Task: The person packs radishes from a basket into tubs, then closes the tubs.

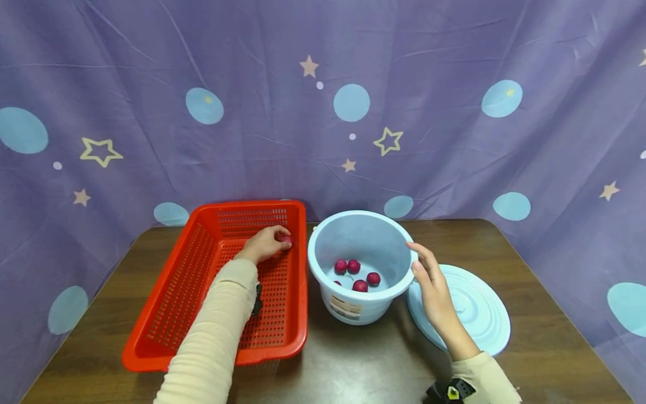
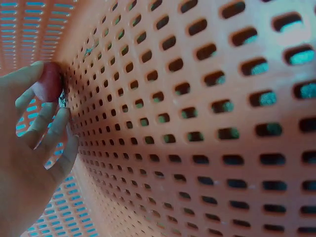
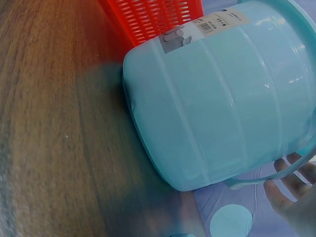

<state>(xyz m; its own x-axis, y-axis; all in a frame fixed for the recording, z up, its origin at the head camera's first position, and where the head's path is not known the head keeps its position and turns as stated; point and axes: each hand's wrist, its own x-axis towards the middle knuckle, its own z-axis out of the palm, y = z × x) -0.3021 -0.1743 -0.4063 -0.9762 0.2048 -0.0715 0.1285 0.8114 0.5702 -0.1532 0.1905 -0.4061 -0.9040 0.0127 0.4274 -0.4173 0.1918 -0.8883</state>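
Inside the red basket (image 1: 299, 269), my left hand (image 1: 264, 244) pinches a small round magenta radish (image 1: 287, 240) between thumb and fingers, close to the right wall. The left wrist view has this radish (image 2: 48, 83) near the perforated wall, above the lower fingers. To the right of the basket stands a light blue bucket (image 1: 323, 280), upright, with several radishes (image 1: 360, 285) on its bottom. My right hand (image 1: 434, 289) holds the bucket at the right of its rim. Thumb and fingers straddle the bucket's handle (image 3: 247, 182) in the right wrist view.
A round light blue lid (image 1: 479, 303) lies on the brown wooden table (image 1: 348, 365), partly beneath my right hand. Behind the table hangs a purple curtain (image 1: 282, 112) with stars and dots. A label (image 1: 345, 307) marks the bucket's front.
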